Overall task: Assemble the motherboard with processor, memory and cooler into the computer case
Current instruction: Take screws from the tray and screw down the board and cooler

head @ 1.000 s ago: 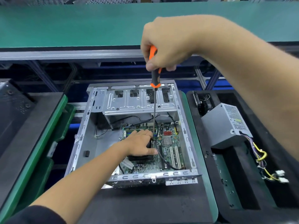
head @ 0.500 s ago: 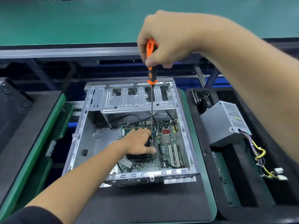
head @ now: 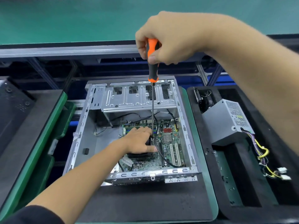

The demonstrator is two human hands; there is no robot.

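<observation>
Fastening of the black cooler [head: 140, 155] onto the green motherboard [head: 168, 143], seated in the open grey metal case [head: 80, 131] mid-scene, looks underway. Right hand [head: 168, 38] grips the orange-and-black screwdriver [head: 152, 62] upright; left hand [head: 140, 140] rests on the cooler, fingers loosely curled. Next: steady downward turning, tip kept seated.

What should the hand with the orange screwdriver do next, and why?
Probably turn the screwdriver to tighten. The right hand grips its handle, its tip sits at the cooler's corner, and the left hand rests on the cooler.
</observation>
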